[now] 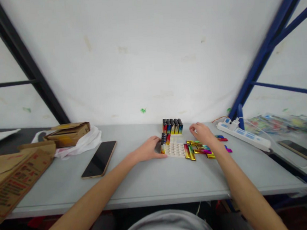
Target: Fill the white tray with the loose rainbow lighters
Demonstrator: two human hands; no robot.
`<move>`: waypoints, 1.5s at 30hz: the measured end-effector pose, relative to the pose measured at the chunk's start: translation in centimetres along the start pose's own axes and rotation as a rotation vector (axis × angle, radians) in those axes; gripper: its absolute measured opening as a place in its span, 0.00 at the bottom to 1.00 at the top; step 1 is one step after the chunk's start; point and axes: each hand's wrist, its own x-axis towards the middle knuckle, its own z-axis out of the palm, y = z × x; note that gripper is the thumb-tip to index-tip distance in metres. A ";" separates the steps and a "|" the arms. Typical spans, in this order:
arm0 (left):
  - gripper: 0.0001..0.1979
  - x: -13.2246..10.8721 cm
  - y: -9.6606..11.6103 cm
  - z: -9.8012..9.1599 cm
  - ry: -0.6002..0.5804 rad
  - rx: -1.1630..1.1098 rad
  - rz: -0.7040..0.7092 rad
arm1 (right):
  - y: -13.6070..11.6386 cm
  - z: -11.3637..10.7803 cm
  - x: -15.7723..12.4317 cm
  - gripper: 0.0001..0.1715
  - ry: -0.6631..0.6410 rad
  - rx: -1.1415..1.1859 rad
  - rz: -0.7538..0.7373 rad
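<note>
A white tray with round holes (175,149) lies on the table before me. Small cylinders with black tops and shiny rainbow bodies, which look like lighters (163,146), stand upright along its left side. My left hand (151,149) is beside that row, its thumb and fingers apart around the tray's left edge. To the right of the tray, several loose metallic rainbow cylinders (189,152) lie flat in a scattered pile. My right hand (201,132) is over the far part of this pile, fingers curled together. Whatever is between those fingers, if anything, is hidden.
Behind the tray stands a block of upright black-topped cylinders (172,127). At left are a phone (100,159), an open cardboard box (27,171), a smaller box (67,134) and a white plastic bag (88,143). A power strip (244,135) lies at right, near blue shelving (260,57).
</note>
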 end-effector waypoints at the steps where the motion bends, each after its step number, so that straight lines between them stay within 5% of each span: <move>1: 0.37 0.0 0.0 0.0 -0.004 -0.002 -0.005 | 1.4 0.0 0.0 0.14 -0.034 -0.036 0.064; 5: 0.37 0.1 0.2 -0.1 -0.003 -0.018 -0.011 | 5.2 0.4 -0.5 0.16 -0.174 -0.058 0.171; 10: 0.38 0.1 0.3 -0.1 -0.014 -0.013 -0.014 | 5.3 0.7 -0.5 0.13 -0.206 -0.028 0.130; 16: 0.37 0.0 0.3 -0.1 -0.005 0.009 -0.007 | 3.6 -0.6 -0.1 0.17 -0.100 0.014 0.139; 23: 0.37 0.0 0.2 -0.1 -0.005 0.024 0.011 | -0.7 -1.5 -0.1 0.32 0.161 0.644 0.012; 28: 0.37 0.0 0.0 0.0 0.004 0.005 0.038 | -3.7 -1.0 -0.2 0.35 0.098 1.026 0.044; 35: 0.37 0.0 -0.3 0.2 0.019 0.001 0.041 | -6.3 1.0 -0.7 0.36 -0.110 1.211 -0.049; 39: 0.37 0.0 -0.3 0.2 0.012 0.010 0.025 | -7.9 1.3 -1.3 0.37 -0.247 1.337 0.074; 45: 0.37 0.0 -0.2 0.1 -0.002 0.020 0.031 | -9.1 1.3 -1.2 0.43 -0.243 1.325 0.184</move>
